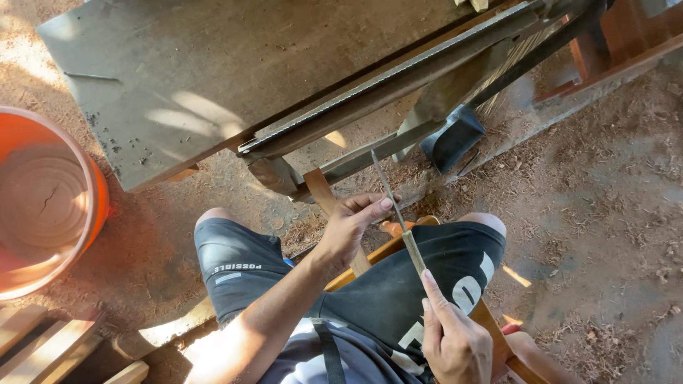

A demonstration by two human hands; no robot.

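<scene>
Seated person, dark shorts, sawdust-strewn dirt floor (605, 235) in patchy sun. Right hand (455, 338) grips the wooden handle of a thin file (398, 213), fingers wrapped, index laid along it. Left hand (352, 224) pinches the file's blade near mid-length, fingertips closed on it. File slants over the lap, tip up toward a long saw blade (398, 75) clamped on a grey workbench (185, 71). Orange bucket (46, 199) far left; wood planks (50, 348) at bottom left.

A seated person's right hand (454, 340) holds the wooden handle of a thin metal file (395, 210), the left hand (350, 226) pinching its blade, beside a long toothed saw blade (398, 75) clamped along a grey table (213, 64); an orange plastic bucket (50, 199) stands nearby.
</scene>
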